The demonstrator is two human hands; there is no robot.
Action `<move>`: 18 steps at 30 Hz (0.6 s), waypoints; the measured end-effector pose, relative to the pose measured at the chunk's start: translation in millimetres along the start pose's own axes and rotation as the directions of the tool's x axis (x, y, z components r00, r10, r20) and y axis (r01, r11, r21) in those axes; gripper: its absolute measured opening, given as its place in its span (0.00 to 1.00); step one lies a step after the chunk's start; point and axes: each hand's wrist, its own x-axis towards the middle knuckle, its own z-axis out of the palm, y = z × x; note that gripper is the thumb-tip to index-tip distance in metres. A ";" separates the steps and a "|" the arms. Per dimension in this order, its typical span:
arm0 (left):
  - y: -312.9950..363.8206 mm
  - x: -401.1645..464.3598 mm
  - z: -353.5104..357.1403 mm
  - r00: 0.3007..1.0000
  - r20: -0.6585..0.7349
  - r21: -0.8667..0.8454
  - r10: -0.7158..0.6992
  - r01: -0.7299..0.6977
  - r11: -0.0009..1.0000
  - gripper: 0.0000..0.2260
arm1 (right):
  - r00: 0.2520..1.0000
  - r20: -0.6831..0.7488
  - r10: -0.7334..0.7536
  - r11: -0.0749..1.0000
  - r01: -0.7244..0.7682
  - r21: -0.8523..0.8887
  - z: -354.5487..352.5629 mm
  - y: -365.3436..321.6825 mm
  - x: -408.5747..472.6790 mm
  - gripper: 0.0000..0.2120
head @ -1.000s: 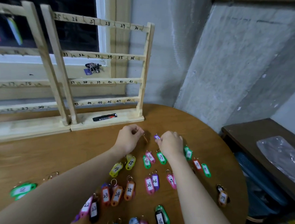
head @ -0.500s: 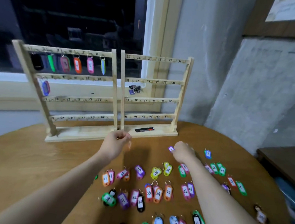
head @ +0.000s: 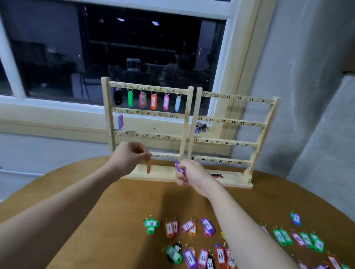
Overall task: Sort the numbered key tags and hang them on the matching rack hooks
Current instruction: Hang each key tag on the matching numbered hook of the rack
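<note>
Two wooden racks stand side by side at the table's far edge, the left rack (head: 147, 113) and the right rack (head: 232, 123), with numbered hooks. Several tags hang on the left rack's top row (head: 153, 101), and one blue-red tag (head: 120, 121) hangs on the second row. My left hand (head: 128, 157) is raised before the left rack's lowest row, pinching the ring of an orange tag (head: 149, 168) that dangles below it. My right hand (head: 191, 173) holds a purple tag (head: 178, 167) near the racks' base. Many numbered tags (head: 204, 255) lie on the table near me.
The round brown table (head: 87, 211) carries the racks. A bunch of keys (head: 201, 127) hangs on the right rack's second row, and a black marker (head: 216, 175) lies on its base. Behind is a dark window (head: 115, 50); a grey wall (head: 316, 99) is at the right.
Both hands have lifted from the table towards the racks, each with a tag. My view has tilted up and left, so both racks now show in full.
</note>
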 end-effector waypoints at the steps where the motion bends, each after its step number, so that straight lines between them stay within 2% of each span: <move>1: 0.3 6.1 -9.1 1.000 -0.023 0.008 0.004 -0.004 1.000 0.06 | 1.000 0.015 -0.004 1.000 0.003 0.022 7.9 -6.6 5.4 0.11; 6: 1.6 27.3 -46.3 0.986 -0.164 0.066 0.016 -0.005 0.998 0.06 | 0.996 0.074 -0.041 0.997 0.036 0.062 38.1 -38.4 29.7 0.14; 13: 11.0 65.8 -67.4 0.969 -0.246 0.057 0.011 0.003 0.998 0.07 | 0.996 0.077 -0.045 0.976 0.027 0.216 63.5 -76.2 57.5 0.14; 18: 17.7 96.1 -69.3 0.953 -0.303 0.107 0.030 0.002 0.994 0.10 | 0.986 0.102 -0.134 0.982 0.118 0.150 64.9 -97.5 67.4 0.13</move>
